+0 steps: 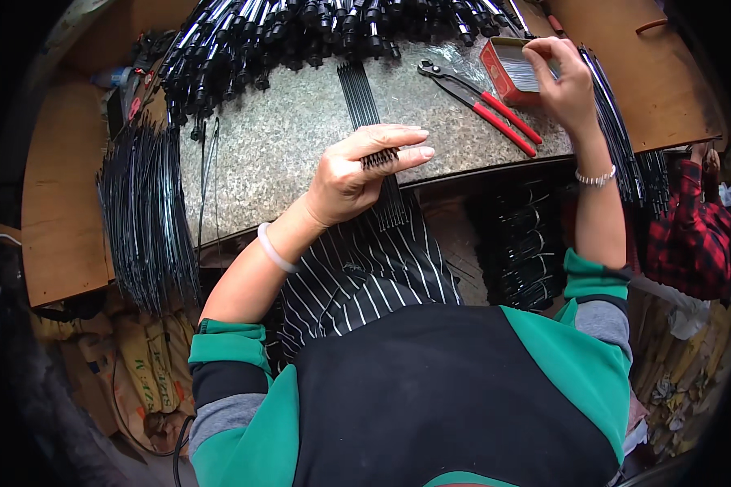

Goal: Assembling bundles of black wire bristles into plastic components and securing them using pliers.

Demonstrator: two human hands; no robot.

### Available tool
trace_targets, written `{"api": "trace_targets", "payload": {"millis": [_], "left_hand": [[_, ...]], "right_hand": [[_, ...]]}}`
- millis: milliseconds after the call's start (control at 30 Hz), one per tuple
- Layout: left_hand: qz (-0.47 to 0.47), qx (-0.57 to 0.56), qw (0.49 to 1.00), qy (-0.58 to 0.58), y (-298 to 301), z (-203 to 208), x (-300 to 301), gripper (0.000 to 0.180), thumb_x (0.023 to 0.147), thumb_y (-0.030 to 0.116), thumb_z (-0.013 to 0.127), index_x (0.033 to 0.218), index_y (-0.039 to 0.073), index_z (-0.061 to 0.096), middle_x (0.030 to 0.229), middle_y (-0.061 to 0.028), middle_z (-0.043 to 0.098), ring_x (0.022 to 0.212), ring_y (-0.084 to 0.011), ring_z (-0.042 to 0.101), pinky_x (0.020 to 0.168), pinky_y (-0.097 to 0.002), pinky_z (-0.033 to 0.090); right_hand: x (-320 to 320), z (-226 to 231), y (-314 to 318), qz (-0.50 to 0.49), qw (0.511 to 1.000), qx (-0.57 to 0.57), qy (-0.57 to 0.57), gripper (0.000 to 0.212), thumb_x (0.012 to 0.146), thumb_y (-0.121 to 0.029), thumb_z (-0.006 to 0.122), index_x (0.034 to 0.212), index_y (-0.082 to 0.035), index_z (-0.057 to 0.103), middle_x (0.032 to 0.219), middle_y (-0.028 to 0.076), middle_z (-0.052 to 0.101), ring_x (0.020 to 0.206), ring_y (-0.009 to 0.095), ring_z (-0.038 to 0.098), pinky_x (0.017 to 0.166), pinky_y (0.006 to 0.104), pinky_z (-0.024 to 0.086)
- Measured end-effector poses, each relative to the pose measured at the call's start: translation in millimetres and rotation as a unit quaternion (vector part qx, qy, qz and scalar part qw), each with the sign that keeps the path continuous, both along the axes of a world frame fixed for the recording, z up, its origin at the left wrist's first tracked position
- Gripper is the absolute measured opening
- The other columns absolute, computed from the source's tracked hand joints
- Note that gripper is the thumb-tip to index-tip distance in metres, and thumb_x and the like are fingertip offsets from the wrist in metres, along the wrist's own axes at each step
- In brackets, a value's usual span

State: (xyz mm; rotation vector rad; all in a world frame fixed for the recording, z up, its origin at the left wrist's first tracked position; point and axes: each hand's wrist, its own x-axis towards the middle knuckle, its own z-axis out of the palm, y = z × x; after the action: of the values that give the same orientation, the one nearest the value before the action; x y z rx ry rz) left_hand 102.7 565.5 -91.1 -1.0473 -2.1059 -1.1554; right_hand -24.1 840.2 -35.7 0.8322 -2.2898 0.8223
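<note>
My left hand [353, 170] lies across a flat row of thin black rods [359, 96], which look like umbrella ribs. A short stretch of dark, ridged pieces [379, 158] shows between its extended fingers, and the rods come out again below the palm over my lap. Above a red tin [499, 71] of thin silvery wires [521, 75], my right hand [567, 81] is raised with thumb and bent forefinger brought toward each other. Whatever they may pinch is too fine to make out. Red-handled pliers [495, 118] lie between my hands on the speckled tabletop [276, 138].
A big heap of shiny tubes with black fittings [300, 32] covers the table's far side. Bundles of black rods hang at the left edge [146, 211] and stand at the right [613, 122]. A person in a checked sleeve [686, 235] is at the far right.
</note>
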Motion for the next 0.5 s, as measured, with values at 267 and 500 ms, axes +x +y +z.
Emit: {"api": "trace_targets", "payload": {"millis": [267,500], "left_hand": [[-0.004,0.018,1.0,-0.021,-0.9,-0.6,2.2,0.053,0.061,-0.013,0.052,0.104,0.013,0.067,0.107,-0.0102,0.063,0.098,-0.0266,0.062,0.083,-0.0344,0.051],[-0.024,0.035,0.999,-0.014,-3.8,-3.0,0.9,0.039,0.07,-0.013,0.059,0.101,0.01,0.065,0.107,-0.0193,0.061,0.096,-0.0324,0.062,0.082,-0.0379,0.052]], "right_hand": [[104.5,4.9,-71.7,0.248,0.969,0.001,0.008,0.023,0.066,-0.002,0.072,0.088,-0.007,0.067,0.071,0.002,0.055,0.061,0.017,0.049,0.059,0.0278,0.039],[105.0,0.9,-79.5,0.219,0.975,-0.023,0.018,0.022,0.066,-0.004,0.073,0.087,-0.009,0.069,0.068,0.001,0.055,0.059,0.016,0.048,0.058,0.0276,0.037]]}}
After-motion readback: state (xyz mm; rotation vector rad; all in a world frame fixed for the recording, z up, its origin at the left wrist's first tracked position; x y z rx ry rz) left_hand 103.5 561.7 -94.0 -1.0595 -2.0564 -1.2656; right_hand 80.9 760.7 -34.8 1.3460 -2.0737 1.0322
